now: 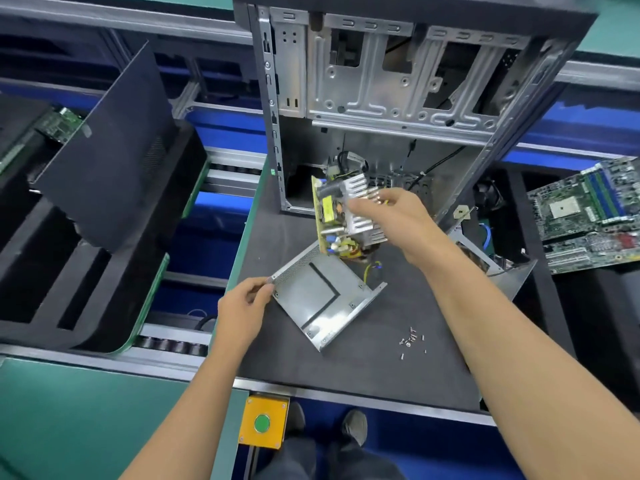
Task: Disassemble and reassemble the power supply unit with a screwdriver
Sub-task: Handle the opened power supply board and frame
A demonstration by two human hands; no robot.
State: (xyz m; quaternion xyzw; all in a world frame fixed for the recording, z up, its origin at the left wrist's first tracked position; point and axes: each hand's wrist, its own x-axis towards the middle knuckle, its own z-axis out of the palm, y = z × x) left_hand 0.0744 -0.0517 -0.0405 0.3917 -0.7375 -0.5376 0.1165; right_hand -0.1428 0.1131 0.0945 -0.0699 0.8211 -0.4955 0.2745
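So right hand (391, 213) grips the finned power-supply circuit board (343, 216) mid-frame, left hand (242, 306) pinches the empty grey metal shell (322, 299); fingertips hidden.

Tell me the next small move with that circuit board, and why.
Probably lower the circuit board into the metal housing. The right hand grips the board by its heatsink, tilted above the open, empty housing, which the left hand steadies at its corner. The loose screws lie waiting beside it.
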